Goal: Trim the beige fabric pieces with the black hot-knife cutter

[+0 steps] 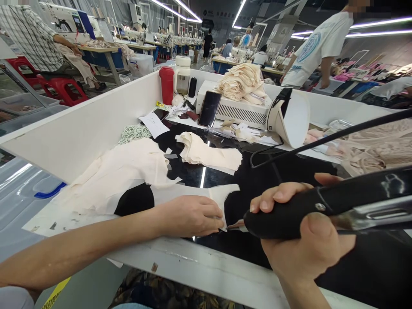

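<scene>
My left hand (191, 214) lies at the near edge of a cream fabric piece (222, 195) on the black glossy worktop (264, 180). Its fingers are bent and pressed together on the fabric's corner. My right hand (309, 240) is wrapped round a thick black-handled tool (289, 214) with a long metal lever. The tool's thin, copper-coloured tip points left and meets the fabric corner beside my left fingertips; whether it grips the fabric I cannot tell. Left of my hands spreads a heap of cream fabric pieces (125, 167). A smaller cream stack (209, 152) sits just beyond.
White side walls (96, 124) border the worktop. At the back stand a red bottle (166, 86), a propped phone (210, 109), a white vented box (238, 116) bearing fabric, and a white cone-shaped lamp (292, 118). A black cable (337, 132) crosses the right side. A person (322, 47) is beyond the wall.
</scene>
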Motion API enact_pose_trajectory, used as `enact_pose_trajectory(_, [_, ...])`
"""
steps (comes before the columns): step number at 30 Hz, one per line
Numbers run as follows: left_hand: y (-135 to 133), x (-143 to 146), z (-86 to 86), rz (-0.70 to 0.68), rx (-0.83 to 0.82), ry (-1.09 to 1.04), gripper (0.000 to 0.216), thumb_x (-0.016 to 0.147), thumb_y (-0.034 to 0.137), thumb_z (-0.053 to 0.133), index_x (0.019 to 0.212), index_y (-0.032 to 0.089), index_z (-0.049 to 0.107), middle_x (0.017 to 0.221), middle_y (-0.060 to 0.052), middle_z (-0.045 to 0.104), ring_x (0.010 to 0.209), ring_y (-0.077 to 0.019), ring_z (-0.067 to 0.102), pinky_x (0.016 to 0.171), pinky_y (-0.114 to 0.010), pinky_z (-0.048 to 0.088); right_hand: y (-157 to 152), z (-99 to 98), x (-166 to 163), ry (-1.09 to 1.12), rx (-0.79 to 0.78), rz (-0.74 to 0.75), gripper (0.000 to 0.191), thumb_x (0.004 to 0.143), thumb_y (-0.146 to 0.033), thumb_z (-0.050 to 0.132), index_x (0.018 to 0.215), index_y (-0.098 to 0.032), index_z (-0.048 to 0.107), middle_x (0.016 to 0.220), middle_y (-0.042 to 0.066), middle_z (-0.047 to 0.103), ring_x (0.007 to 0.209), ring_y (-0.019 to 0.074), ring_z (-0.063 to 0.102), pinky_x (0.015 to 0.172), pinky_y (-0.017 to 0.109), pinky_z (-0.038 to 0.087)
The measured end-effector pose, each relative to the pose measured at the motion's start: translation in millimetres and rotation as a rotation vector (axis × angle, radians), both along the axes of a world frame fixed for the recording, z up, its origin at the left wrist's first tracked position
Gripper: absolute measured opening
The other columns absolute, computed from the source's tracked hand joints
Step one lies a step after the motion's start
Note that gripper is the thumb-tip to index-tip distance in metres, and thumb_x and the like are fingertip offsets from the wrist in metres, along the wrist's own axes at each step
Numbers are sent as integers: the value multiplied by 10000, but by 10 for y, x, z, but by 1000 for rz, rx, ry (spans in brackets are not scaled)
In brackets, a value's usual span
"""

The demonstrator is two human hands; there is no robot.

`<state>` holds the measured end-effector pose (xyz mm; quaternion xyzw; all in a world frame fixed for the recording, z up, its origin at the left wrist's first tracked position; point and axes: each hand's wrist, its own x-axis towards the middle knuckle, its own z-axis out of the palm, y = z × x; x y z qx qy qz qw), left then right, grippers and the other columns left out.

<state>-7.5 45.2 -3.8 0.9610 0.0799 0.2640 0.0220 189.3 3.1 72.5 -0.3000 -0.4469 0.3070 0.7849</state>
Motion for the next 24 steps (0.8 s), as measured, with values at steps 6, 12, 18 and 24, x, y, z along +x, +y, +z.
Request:
enact_pose_trajectory(6, [9,-3,2,-11,-1,1,289,1223,206,554,1174,123,827,1195,-100,844,1133,-192,791,1186,-290,606,-12,-39,3,-38,-10,10,466,846,-370,952,1209,-269,678,776,-69,713,540,170,661,473,296,567])
enact_pose_trajectory(12, [13,-39,6,34,-18,-16,248,1221,261,596,1276,151,811,1394,-124,815,1313,-220,765,1242,-323,585,-18,-45,4,-41,0,20,524,832,-427,993,1212,-266,671,779,-64,717,545,168,660,480,297,566])
enact_pose_trajectory(18, [-2,-79,47,-6,-87,48,173,1191,237,660,1239,163,809,1252,-99,845,1162,-206,791,1172,-326,612,-54,-22,-6,-27,-18,61,489,845,-430,986,1199,-269,689,776,-57,725,542,167,670,468,291,569])
enact_pose_trajectory(24, [-135,-211,209,-96,-202,84,82,1139,228,754,1171,191,819,1083,-68,854,1017,-189,795,1066,-294,639,77,73,205,-2,-3,-71,462,788,-381,963,1156,-276,704,748,-71,723,522,168,661,455,303,603])
